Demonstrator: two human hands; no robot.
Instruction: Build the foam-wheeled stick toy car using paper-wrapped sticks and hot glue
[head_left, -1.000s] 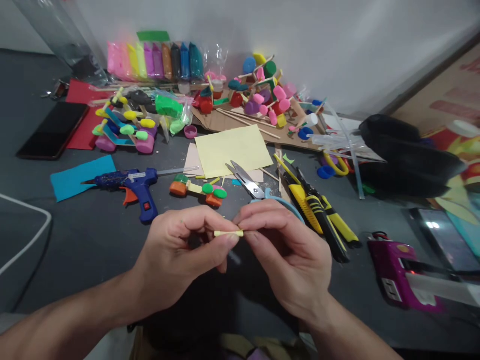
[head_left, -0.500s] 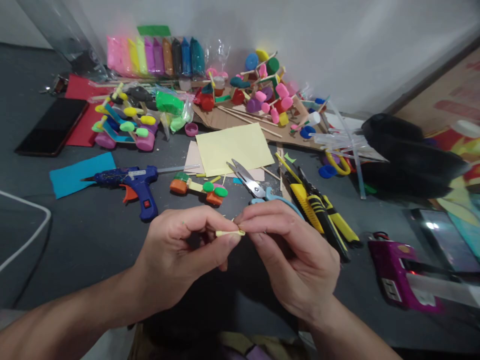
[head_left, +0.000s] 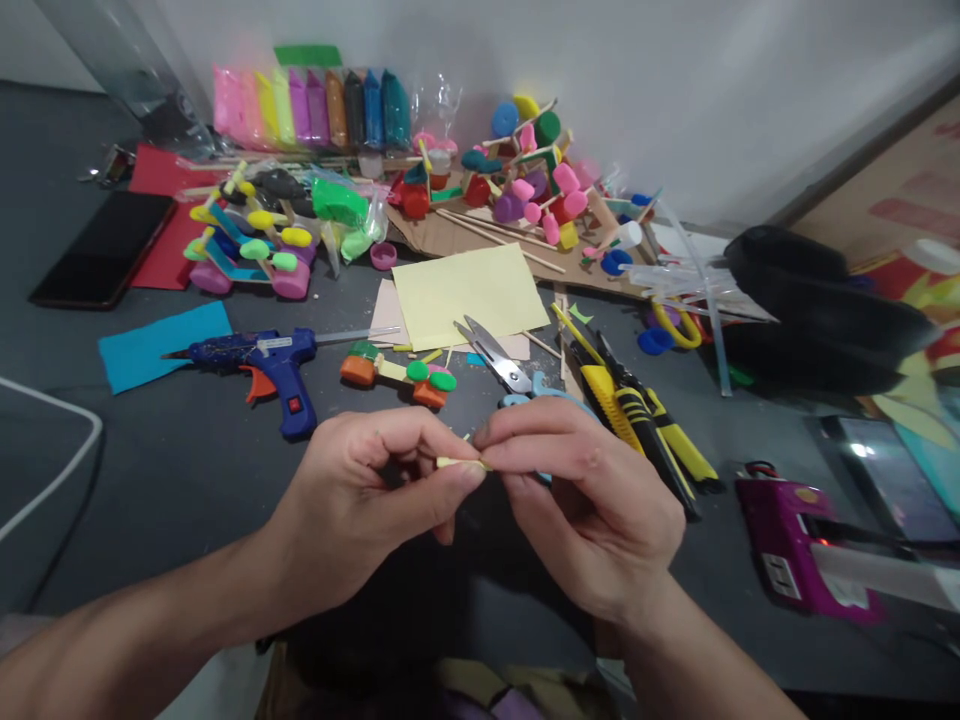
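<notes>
Between thumb and fingers, my left hand (head_left: 382, 490) pinches a small pale yellow strip (head_left: 454, 463), seemingly paper. My right hand (head_left: 592, 490) is closed at the strip's right end, its fingertips meeting those of the left; most of what lies between them is hidden. Just beyond the hands lie scissors (head_left: 502, 362) with light blue handles, partly covered by my right hand. A little model with orange and green parts (head_left: 394, 372) sits past my left hand. Behind it lies a sheet of pale yellow paper (head_left: 472, 295).
A blue glue gun (head_left: 274, 350) lies at left, by blue paper (head_left: 127, 350) and a phone (head_left: 105, 250). Yellow-black cutters and pliers (head_left: 645, 430) lie right. Clay packets (head_left: 315, 110) and colourful models (head_left: 525, 180) line the back. A purple device (head_left: 795, 545) is far right.
The yellow strip has turned slightly between the fingertips, and its right end is now more covered. Both hands stay in nearly the same place.
</notes>
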